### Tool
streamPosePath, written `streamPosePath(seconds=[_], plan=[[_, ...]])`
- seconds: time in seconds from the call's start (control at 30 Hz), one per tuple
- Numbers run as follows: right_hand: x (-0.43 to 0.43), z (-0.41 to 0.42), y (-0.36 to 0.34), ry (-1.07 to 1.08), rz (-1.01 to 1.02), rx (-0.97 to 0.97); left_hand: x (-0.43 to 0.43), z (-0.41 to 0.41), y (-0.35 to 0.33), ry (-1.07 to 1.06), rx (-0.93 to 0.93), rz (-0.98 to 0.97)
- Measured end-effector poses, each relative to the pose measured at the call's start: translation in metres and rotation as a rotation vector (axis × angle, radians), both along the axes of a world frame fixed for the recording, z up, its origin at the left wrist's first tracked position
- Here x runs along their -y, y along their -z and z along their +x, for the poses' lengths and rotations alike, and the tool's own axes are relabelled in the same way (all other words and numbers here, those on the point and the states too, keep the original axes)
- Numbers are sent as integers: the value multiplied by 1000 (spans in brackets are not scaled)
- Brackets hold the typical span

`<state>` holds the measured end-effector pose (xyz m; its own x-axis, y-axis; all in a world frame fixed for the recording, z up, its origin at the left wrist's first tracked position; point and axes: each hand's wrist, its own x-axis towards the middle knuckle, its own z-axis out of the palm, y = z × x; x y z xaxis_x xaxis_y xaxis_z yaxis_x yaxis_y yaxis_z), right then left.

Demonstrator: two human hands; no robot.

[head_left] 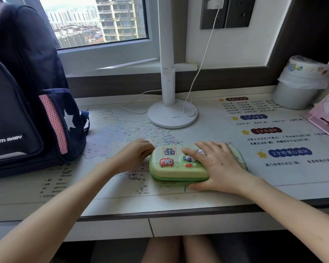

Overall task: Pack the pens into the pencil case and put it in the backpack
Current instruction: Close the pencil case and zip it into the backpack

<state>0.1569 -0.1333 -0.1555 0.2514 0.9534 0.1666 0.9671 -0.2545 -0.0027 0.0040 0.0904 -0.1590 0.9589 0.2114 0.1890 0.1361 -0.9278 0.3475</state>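
A: Where is the case (179,165) sitting?

B: It is lying flat and closed on the surface (207,196), just in front of the lamp (172,114), near the front edge. It is green, with cartoon stickers on the lid.

A: What are the 2 hands doing?

B: The right hand (215,166) is lying spread over the right half of the case, palm down, fingers (193,151) reaching across the lid and the thumb pressing along the near edge. So it is opened wide and pressing on the case rather than gripping it. The left hand (134,155) is sitting at the left end of the case, fingers curled in loosely, touching or almost touching that end. I cannot tell whether it is pinching anything, such as a zip pull.

A: Any pens showing?

B: I am not seeing any; the case is hiding its inside.

A: And the backpack (27,103)?

B: It is standing upright, well to the left of the case, dark blue with a pink mesh strip on its side and white lettering low on the front. I cannot tell whether its top is open.

A: Anything else around the lamp?

B: A white cable (201,63) is running from the wall socket (215,12) down to the lamp's base. Right of the lamp, a white cup (296,86) with a plastic liner is standing at the back, with pink items (327,112) beside it.
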Motion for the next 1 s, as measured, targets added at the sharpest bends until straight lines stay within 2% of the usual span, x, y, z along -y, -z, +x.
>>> streamPosePath(seconds=[0.13, 0.27, 0.57, 0.67, 0.73, 0.83, 0.87, 0.9, 1.0], plan=[[-2, -4, -2, 31, -9, -17, 3, -44, 13, 6, 103, 92], [-3, -9, -2, 35, -5, -10, 47, -69, 18, -14, 164, 151], [-11, -11, -9, -11, -56, -15, 149, -32, 19, -227, 204, -142], [-6, -14, -13, -64, -30, -83, 161, -19, 8, -232, 132, -245], [7, -21, -15, -54, 52, -142, 151, -24, -7, -256, 113, -265], [28, -43, -5, 68, 473, -113, 123, -43, -36, -308, 286, -200], [32, -53, 0, 140, 578, -87, 112, -45, -44, -307, 287, -144], [32, -61, 7, 215, 612, -79, 100, -43, -50, -284, 214, -65], [22, -80, 28, 391, 474, -101, 70, -25, -58, -132, -240, 39]])
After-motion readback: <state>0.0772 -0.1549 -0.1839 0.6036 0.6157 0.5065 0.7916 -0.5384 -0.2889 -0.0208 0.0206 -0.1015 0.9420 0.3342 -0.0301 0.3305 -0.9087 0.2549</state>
